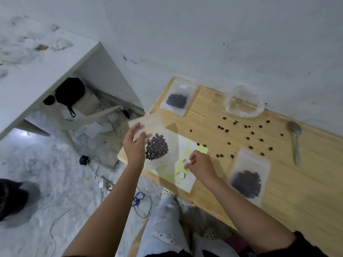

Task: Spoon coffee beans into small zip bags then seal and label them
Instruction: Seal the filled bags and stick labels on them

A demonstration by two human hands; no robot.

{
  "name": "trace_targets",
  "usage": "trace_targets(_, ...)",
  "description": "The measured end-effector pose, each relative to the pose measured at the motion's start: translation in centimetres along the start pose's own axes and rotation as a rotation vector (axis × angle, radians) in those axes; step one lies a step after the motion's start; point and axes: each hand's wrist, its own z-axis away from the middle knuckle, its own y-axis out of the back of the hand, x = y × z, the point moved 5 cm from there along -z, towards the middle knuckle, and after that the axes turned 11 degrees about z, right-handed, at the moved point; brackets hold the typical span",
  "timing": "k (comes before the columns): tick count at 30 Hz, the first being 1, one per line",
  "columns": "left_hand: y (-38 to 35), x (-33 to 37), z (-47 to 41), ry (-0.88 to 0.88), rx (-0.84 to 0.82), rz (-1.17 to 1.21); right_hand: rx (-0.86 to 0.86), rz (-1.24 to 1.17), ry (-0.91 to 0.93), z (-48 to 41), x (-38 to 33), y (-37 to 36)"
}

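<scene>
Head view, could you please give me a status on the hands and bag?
Left hand holds filled zip bag. Right hand curled over label sheet, grip unclear. Scattered loose beans on table.

We list one table (297, 182) of pale wood, set against the wall. On it we count:
- one far zip bag (176, 99) of dark beans, flat at the far left corner
- one near zip bag (248, 179), also filled, by the front edge
- one clear plastic tub (244, 102) close to the wall
- one grey spoon (295, 138) at the right, bowl toward the wall
- loose coffee beans (248, 138) strewn between tub, spoon and near zip bag
- one pale yellow label sheet (185, 175) at the near left edge
</scene>
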Motion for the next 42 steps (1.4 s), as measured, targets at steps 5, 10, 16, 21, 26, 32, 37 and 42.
trace_targets(5,-0.7,0.3,-0.3,0.014,-0.045,0.021,-0.005,-0.067,-0.048,-0.9,0.3,0.2)
trace_targets(10,-4.0,1.0,-0.5,0.054,-0.190,0.060,0.136,-0.276,-0.064,-2.0,-0.6,6.0)
trace_targets(16,-11.2,2.2,-0.5,0.106,-0.458,0.081,0.244,-0.458,0.072,-3.0,-5.5,14.8)
trace_targets(21,-16.3,3.6,-0.7,0.136,-0.625,0.089,0.365,-0.328,0.140,-4.3,-8.1,18.7)
trace_targets(26,-19.5,4.7,-1.8,0.185,-0.733,0.095,0.450,-0.250,0.117,-5.6,-8.4,20.0)
trace_targets(32,-21.2,4.8,-3.2,0.223,-0.755,0.088,0.521,-0.252,0.096,-6.7,-8.8,20.9)
trace_targets(37,-21.9,4.9,-4.2,0.238,-0.771,0.099,0.529,-0.308,0.066,-7.4,-9.2,21.3)
trace_targets(42,-22.6,5.3,-4.8,0.248,-0.787,0.105,0.529,-0.297,0.059,-8.1,-10.0,21.6)
